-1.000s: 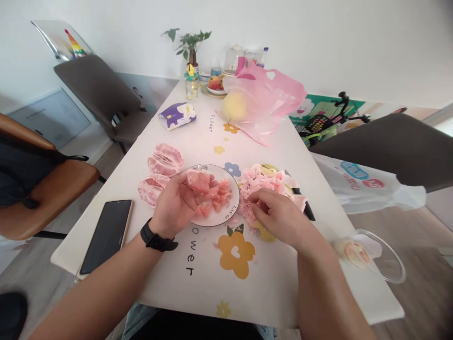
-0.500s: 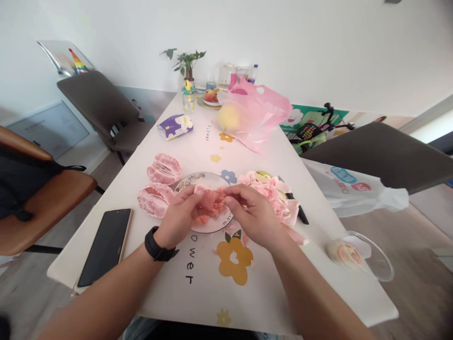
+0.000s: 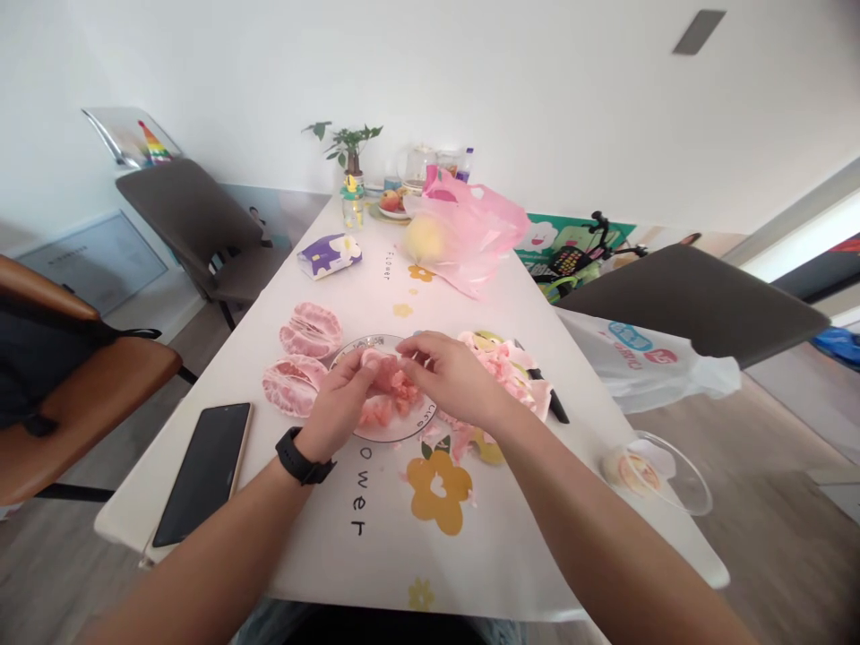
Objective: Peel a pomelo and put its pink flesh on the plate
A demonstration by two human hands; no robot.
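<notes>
one piece of pink citrus flesh (image 3: 382,368) is being held over the plate (image 3: 411,426) by the left hand (image 3: 344,394), its thumb and fingers closing around the left side. the right hand (image 3: 451,374) is no longer hovering at the peel heap (image 3: 514,369) on the right as a second ago; it is now meeting the piece's right side, so both hands are working there. its fingers are curling nearly together, though whether they are pinching anything cannot be told. both forearms are slanting inward from the near edge.
</notes>
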